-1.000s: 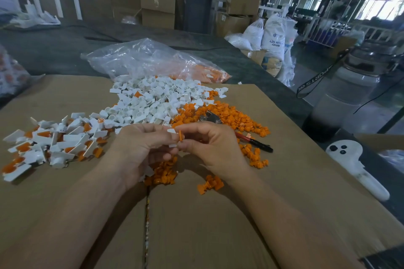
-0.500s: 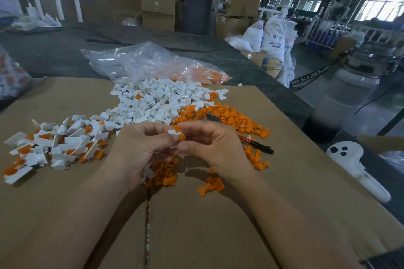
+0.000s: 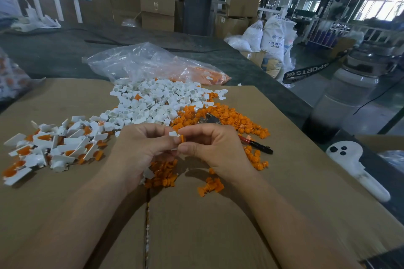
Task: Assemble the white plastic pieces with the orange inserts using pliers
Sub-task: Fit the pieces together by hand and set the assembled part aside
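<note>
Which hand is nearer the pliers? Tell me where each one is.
Right. The right hand is in front of the pliers, hiding their middle; the left hand lies farther left, beyond the right hand.

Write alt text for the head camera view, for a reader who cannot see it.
Over a cardboard sheet, the left hand pinches a small white plastic piece and the right hand holds an orange insert against it. Behind lie heaps of loose white pieces and orange inserts, with pliers among them; assembled pieces are piled at left.
</note>
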{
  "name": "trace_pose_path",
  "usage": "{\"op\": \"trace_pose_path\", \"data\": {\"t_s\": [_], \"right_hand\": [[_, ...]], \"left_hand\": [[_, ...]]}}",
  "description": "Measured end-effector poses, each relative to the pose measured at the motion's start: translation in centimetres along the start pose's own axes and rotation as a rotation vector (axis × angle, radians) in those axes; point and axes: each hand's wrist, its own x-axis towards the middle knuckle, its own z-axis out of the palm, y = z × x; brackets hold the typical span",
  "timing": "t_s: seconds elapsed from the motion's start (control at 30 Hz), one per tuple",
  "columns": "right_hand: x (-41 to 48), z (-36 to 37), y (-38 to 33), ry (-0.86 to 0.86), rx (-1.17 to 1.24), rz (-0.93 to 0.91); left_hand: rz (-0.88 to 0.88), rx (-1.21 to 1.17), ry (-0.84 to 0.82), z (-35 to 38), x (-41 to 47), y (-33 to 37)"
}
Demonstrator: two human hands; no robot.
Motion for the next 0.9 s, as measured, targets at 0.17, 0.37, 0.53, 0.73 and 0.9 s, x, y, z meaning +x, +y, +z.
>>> {"op": "trace_pose_path", "data": {"t_s": [0.17, 0.37, 0.53, 0.73, 0.9], "right_hand": [[0.0, 0.0, 0.0, 0.009, -0.008, -0.005], [0.1, 0.1, 0.1, 0.023, -0.034, -0.033], [0.3, -0.7, 0.1, 0.066, -0.162, -0.054], [0.7, -5.1, 0.6, 0.266, -0.613, 0.151], [0.8, -7.4, 1.0, 0.093, -0.898, 0.498]], "left_hand": [[0.021, 0.026, 0.005, 0.0, -0.1, 0.0], [0.03, 0.022, 0.015, 0.2, -0.2, 0.1], [0.007, -0.005, 0.031, 0.1, -0.1, 0.1], [0.0, -0.031, 0.055, -0.1, 0.1, -0.1], [0.002, -0.068, 0.061, -0.1, 0.1, -0.1]]}}
